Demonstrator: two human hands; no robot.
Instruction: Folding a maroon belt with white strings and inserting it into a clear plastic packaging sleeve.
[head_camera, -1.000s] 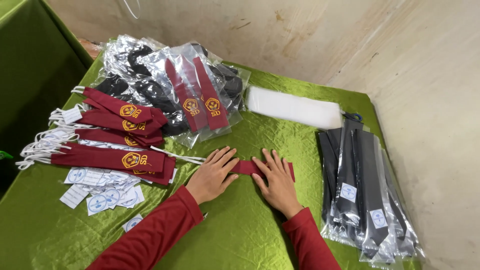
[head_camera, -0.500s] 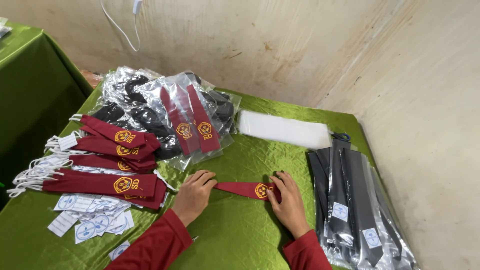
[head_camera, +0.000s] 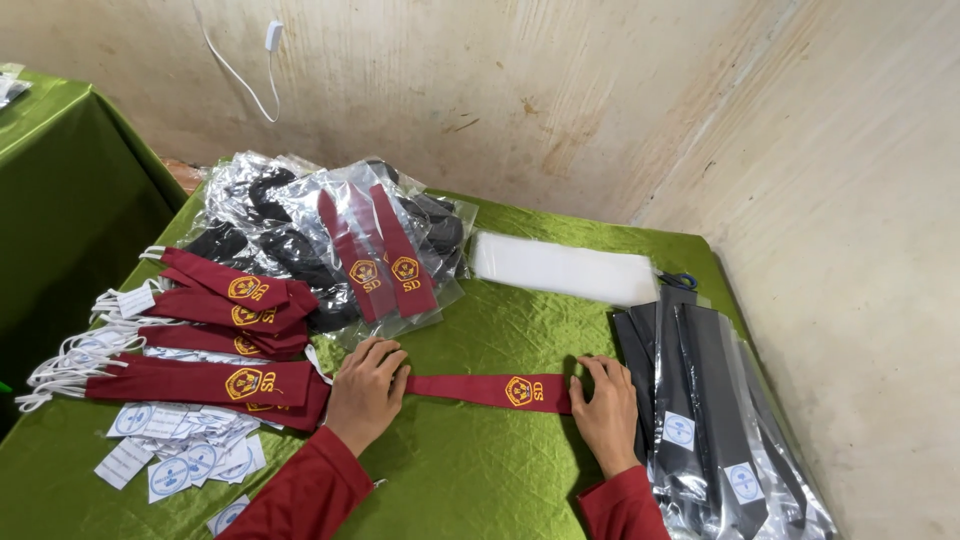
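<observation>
A dark red necktie (head_camera: 490, 389) with a yellow emblem lies flat and stretched out across the green tablecloth (head_camera: 500, 320). My left hand (head_camera: 366, 390) presses palm-down on the tie's narrow left end. My right hand (head_camera: 606, 410) rests flat on its wide right end, beside the emblem. Both arms wear red sleeves. Neither hand grips the tie; the fingers lie spread on the cloth.
A pile of red ties (head_camera: 215, 330) with white cords lies at the left, above loose paper tags (head_camera: 175, 450). Bagged ties (head_camera: 370, 250) sit behind. A stack of clear bags (head_camera: 562, 268) lies at the back. Dark bagged ties (head_camera: 710, 420) lie along the wall at right.
My hands have slid apart, left hand leftward and right hand rightward. The folded tie between them is now unrolled flat. The camera has tilted up slightly.
</observation>
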